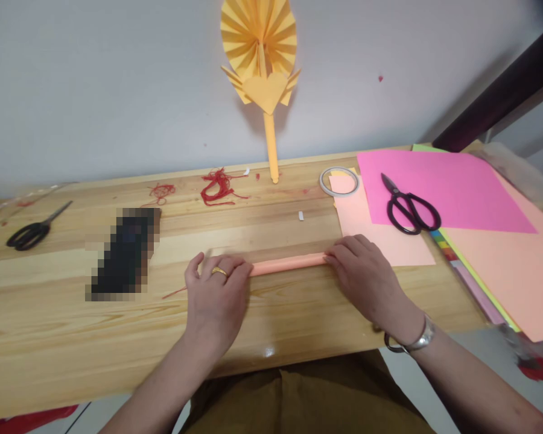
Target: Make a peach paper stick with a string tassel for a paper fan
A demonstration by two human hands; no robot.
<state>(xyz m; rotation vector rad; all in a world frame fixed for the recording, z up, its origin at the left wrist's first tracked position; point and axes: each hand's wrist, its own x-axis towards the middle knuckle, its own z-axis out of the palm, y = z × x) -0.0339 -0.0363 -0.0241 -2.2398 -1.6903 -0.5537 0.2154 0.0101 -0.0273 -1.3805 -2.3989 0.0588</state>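
A thin roll of peach paper (289, 265) lies crosswise on the wooden table, its middle bare between my hands. My left hand (219, 295), with a gold ring, is closed over the roll's left end. At the right end, my right hand (362, 274) pinches the paper with fingers together. Both ends of the roll are hidden under the fingers. A short red thread (175, 293) pokes out beside my left hand. Beyond the roll, a yellow folded-paper fan (271, 93) with a heart on its front leans upright against the wall.
Black-handled scissors (411, 211) rest on pink paper (447, 187) at right, over more coloured sheets. A tape roll (339, 182) lies on peach paper (400, 248). Red thread (217, 188), a pixelated dark object (125, 253) and smaller scissors (38, 230) are at left.
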